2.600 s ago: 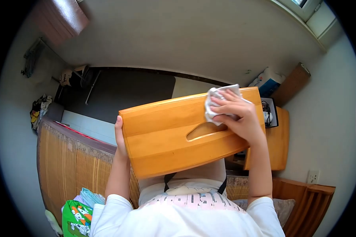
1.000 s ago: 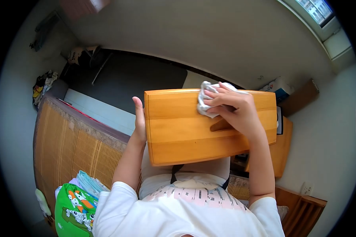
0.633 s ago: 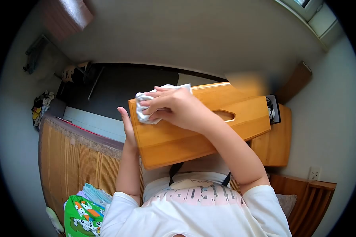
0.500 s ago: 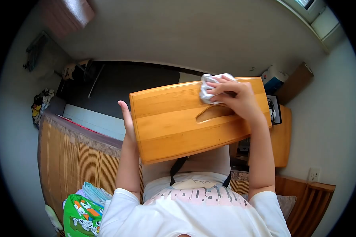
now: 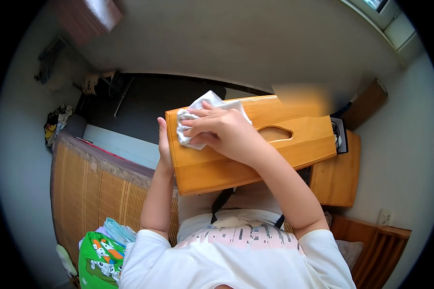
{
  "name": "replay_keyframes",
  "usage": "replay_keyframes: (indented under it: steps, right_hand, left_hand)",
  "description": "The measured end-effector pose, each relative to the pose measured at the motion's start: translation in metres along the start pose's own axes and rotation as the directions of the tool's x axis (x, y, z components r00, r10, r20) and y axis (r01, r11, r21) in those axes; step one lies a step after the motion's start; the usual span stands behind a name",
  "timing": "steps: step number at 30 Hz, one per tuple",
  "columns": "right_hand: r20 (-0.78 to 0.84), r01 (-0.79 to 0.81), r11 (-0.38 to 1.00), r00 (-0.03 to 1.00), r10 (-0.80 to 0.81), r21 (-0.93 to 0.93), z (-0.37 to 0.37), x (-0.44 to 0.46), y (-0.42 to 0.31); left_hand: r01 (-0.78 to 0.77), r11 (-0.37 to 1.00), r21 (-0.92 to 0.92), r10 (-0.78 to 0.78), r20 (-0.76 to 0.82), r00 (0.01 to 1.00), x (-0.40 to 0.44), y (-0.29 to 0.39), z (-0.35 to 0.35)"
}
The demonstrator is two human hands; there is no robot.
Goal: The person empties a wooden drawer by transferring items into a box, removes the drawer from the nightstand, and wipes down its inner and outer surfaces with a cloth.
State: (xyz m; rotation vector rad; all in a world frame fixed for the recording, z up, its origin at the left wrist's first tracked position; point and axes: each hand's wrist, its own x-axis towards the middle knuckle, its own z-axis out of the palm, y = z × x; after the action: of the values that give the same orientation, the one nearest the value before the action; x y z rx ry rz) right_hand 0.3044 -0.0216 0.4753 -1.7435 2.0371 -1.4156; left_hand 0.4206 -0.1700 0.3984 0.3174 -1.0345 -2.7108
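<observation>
A varnished wooden panel [image 5: 217, 176] with an oval cut-out handhold, looking like a drawer front, is held up over my lap, slightly tilted. My left hand [image 5: 164, 144] grips its left edge, thumb pointing up along the side; the other fingers are mostly hidden. Bunched under the fingers of my right hand [image 5: 222, 130] is a white cloth [image 5: 210, 98], pressed flat against the panel's upper left part. My right forearm crosses in front of the panel's lower edge. The upper right corner of the panel is blurred.
A bed with a bamboo mat [image 5: 96, 178] lies to the left, with a green cartoon-print cloth [image 5: 99, 260] on it. At the right stands a wooden cabinet [image 5: 335, 183] bearing a box with cables [image 5: 341, 135]. A wall [image 5: 217, 38] rises ahead.
My right hand has slid the cloth leftward across the panel, from above the cut-out to near the left edge. The cut-out is now fully visible. My left hand keeps its hold.
</observation>
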Motion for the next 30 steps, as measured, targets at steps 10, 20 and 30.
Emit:
replay_keyframes:
  steps: [10,20,30]
  right_hand:
    - [-0.071,-0.194,0.973,0.98,0.186,-0.128,-0.047,-0.043,0.003]
    - [0.022,0.039,0.995,0.999,-0.037,-0.095,0.026,-0.017,-0.037]
    - [-0.084,-0.27,0.94,0.963,0.257,-0.207,-0.079,-0.07,-0.002]
  left_hand:
    - [0.001,0.997,0.073,-0.002,0.01,1.0,0.0,0.001,0.001]
    - [0.161,0.965,-0.207,-0.104,0.259,0.96,0.003,0.004,-0.007]
    - [-0.103,0.978,0.182,0.097,0.042,0.994,0.014,0.0,-0.014]
